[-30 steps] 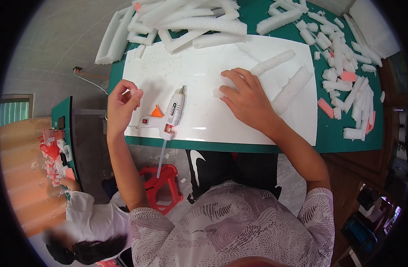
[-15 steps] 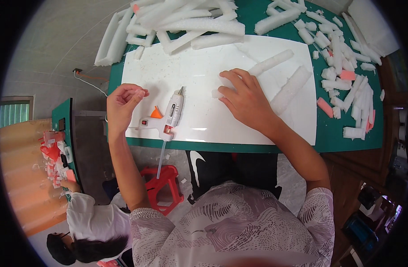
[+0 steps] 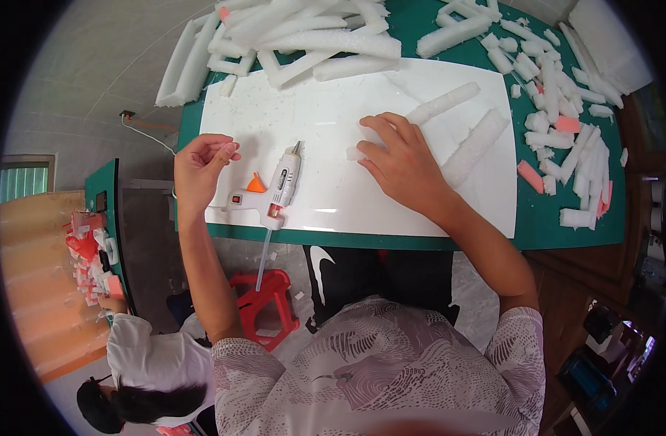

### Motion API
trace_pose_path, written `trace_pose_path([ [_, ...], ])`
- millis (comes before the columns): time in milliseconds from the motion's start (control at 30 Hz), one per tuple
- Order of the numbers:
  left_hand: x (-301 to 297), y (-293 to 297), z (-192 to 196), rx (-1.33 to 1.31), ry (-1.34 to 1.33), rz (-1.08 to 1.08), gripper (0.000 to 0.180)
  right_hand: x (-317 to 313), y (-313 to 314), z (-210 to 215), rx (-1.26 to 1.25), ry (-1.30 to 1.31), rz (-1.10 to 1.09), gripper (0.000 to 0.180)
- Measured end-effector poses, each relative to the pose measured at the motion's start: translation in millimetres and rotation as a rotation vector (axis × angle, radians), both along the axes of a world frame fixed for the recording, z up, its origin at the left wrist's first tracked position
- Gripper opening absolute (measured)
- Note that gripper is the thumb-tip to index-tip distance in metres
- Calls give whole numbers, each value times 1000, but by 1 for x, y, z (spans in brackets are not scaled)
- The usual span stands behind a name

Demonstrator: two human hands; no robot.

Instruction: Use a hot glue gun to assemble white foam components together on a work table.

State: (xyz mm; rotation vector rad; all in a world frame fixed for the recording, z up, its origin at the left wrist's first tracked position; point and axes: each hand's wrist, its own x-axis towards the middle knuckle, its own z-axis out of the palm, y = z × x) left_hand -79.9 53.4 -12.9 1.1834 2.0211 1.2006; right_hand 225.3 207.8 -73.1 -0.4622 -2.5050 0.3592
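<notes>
On the white board (image 3: 333, 196) lies a white hot glue gun (image 3: 283, 182), nozzle pointing away from me, with a clear glue stick hanging from its back end over the table edge. An orange part (image 3: 257, 183) stands out beside its handle. To its left, my left hand (image 3: 206, 163) hovers with thumb and fingertips pressed together; anything between them is too small to make out. My right hand (image 3: 400, 156) rests over a long white foam strip (image 3: 445, 102), its fingers and thumb curved round the near end. A second foam strip (image 3: 476, 145) lies at its right.
White foam strips and frames (image 3: 311, 43) are heaped at the far left. Small white and pink foam pieces (image 3: 558, 138) litter the green table (image 3: 565, 232) at right. A red stool (image 3: 275, 312) stands below the edge. Another person (image 3: 155, 360) sits at lower left.
My left hand has shifted very slightly, its fingertips turning a little. The right hand stays in place on the foam strip, and the glue gun lies still.
</notes>
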Motion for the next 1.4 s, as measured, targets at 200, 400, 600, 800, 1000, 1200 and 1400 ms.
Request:
trace_pose_path([
  [200, 4, 6, -7, 90, -55, -33, 18, 0, 0, 0, -8, 1, 5, 17],
  [400, -6, 12, -11, 63, -43, -45, 21, 0, 1, -1, -9, 13, 6, 17],
  [600, -4, 18, -12, 134, -52, -58, 18, 1, 1, -1, -6, 11, 4, 18],
  [800, 3, 23, -11, 175, -68, 24, 22, 1, 1, -2, 4, 7, -2, 18],
  [1000, -10, 16, -19, 94, -32, -73, 19, 1, 1, -3, 4, -5, -5, 19],
  [1200, -6, 15, -17, 115, 45, -76, 19, 1, 1, -2, 3, 6, 1, 19],
  [1400, 16, 25, -10, 162, 2, -72, 24, 2, 1, -2, -3, 1, -1, 19],
])
